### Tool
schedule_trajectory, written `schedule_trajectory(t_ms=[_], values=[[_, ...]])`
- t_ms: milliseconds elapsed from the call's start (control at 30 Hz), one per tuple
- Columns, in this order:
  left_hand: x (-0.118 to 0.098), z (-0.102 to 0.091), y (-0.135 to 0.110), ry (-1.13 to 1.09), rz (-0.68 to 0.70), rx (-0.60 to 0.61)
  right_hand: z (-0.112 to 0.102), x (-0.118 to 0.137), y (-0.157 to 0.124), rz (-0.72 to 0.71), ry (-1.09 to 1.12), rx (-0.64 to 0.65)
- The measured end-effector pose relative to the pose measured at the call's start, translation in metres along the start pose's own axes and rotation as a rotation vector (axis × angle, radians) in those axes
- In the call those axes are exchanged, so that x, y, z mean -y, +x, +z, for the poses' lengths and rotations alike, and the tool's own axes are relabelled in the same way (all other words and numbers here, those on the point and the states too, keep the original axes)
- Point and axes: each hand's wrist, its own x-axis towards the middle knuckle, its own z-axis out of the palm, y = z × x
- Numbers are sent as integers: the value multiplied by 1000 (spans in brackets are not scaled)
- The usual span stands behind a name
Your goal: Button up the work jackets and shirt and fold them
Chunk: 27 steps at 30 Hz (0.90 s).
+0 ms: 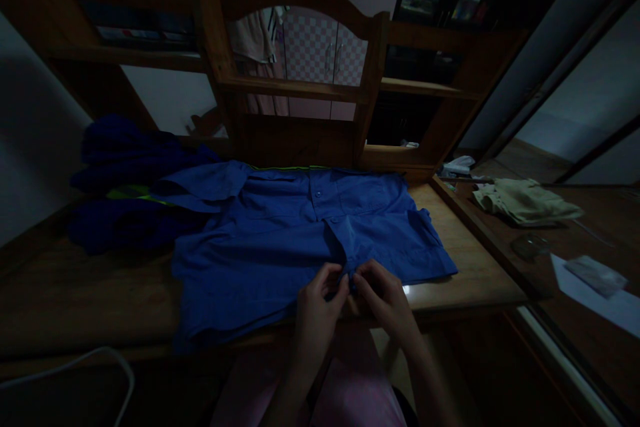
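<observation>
Bare worktop (475,267) rightward, front edge close.
My left grip (319,297) and right grip (384,292) pinch the blue shirt (265,250) at its near side.

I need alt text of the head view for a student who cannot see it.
A person's left hand and right hand pinch the near edge of a blue garment spread on a wooden table. Dark blue fabric lies bunched to the left.

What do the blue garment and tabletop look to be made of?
Blue garment: matte cloth, judging by its soft folds and creases; fibre unclear. Tabletop: probably wood, perhaps varnished, given its brown grain and the bright glint near its front edge.
</observation>
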Motion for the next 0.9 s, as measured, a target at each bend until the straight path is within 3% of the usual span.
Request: schedule_trajectory(t_ms=[900], values=[[-3, 0, 0, 13, 14, 5, 0, 0, 1, 19, -11, -9]])
